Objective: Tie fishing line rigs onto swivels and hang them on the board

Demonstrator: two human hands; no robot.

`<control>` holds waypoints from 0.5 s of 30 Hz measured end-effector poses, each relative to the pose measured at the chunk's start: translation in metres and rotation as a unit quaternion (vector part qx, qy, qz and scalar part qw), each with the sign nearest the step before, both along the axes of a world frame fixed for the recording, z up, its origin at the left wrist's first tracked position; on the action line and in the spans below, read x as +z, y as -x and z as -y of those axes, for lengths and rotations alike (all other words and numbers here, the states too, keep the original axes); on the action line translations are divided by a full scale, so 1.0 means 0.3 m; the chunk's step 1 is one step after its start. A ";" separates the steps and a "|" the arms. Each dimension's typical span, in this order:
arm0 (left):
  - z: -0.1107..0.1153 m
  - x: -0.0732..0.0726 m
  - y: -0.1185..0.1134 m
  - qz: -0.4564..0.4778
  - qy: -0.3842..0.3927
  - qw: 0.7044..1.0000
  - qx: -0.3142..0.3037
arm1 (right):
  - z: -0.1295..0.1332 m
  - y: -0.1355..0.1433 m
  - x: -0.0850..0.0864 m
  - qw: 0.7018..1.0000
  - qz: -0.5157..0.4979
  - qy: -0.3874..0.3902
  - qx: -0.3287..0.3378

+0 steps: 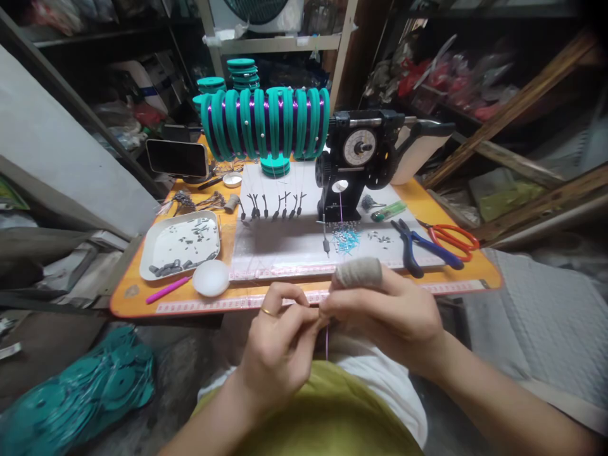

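Note:
In front of my lap, at the table's near edge, my two hands meet with their fingertips pressed together. My left hand (282, 342), with a ring on one finger, is closed in a pinch. My right hand (399, 310) pinches from the other side; one finger wears a grey wrap (358, 273). A thin purple line (327, 342) hangs down from between the fingertips. Whatever else they hold is hidden. Just beyond stands a black winding machine (354, 155) with a dial, its shaft carrying a row of teal foam spools (266, 123) wound with purple line.
On a white board (280, 253) lie small blue-and-white pieces (346, 239). Dark weights (274, 214) hang on lines below the spools. Left are a white tray (216, 237), white bowl (210, 278), pink tool (167, 290) and phone (177, 158); right, blue pliers (430, 247) and orange-handled scissors (453, 239).

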State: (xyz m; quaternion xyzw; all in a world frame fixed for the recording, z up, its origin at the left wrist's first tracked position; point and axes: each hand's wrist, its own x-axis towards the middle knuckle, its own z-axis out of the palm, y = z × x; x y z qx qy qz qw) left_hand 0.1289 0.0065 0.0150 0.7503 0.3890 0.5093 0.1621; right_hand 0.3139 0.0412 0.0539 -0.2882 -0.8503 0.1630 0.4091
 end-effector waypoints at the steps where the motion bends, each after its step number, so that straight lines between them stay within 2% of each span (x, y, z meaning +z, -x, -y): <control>1: 0.004 -0.003 -0.002 -0.031 -0.038 0.999 0.010 | -0.008 0.008 0.000 1.000 -0.010 -0.005 -0.014; 5: 0.009 -0.001 -0.001 -0.099 -0.103 0.989 0.029 | -0.040 0.042 0.006 0.999 -0.025 -0.002 -0.039; 11: -0.002 0.004 0.016 -0.083 -0.082 0.993 0.018 | -0.051 0.062 0.010 0.998 -0.024 0.024 -0.051; 15: -0.009 -0.003 0.016 -0.070 -0.097 0.992 -0.046 | -0.053 0.056 -0.001 0.998 -0.014 0.019 -0.058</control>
